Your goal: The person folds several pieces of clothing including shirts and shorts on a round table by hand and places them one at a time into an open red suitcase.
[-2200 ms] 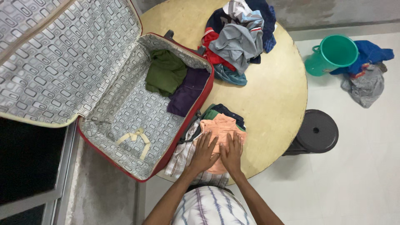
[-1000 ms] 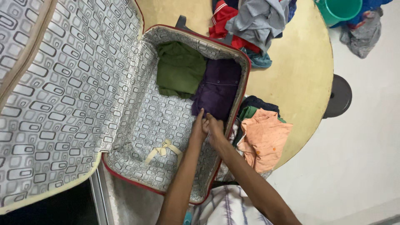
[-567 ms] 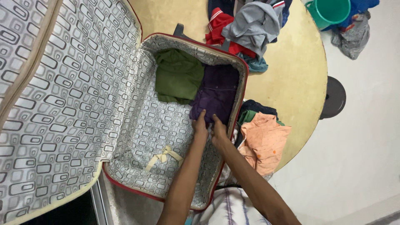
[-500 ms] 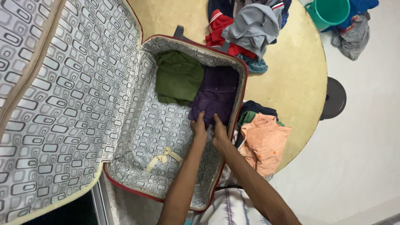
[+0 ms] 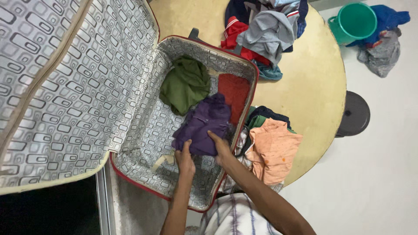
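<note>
Hands first, from our head camera: our left hand and right hand both close on the near edge of the folded purple garment, fingers curled over the cloth, left at its near-left corner, right at its near-right corner. That garment lies tilted inside the open red suitcase, near the middle of the patterned lining. Just beyond it sits a crumpled green garment, touching its far edge. Beside the green one, against the suitcase's right wall, we see a red panel. A cream strap lies by our left hand. Outside the case, on the round table, an orange shirt tops a small stack just beside the suitcase wall, and a heap of mixed clothes lies further off. A green bucket and a dark stool stand on the floor.
</note>
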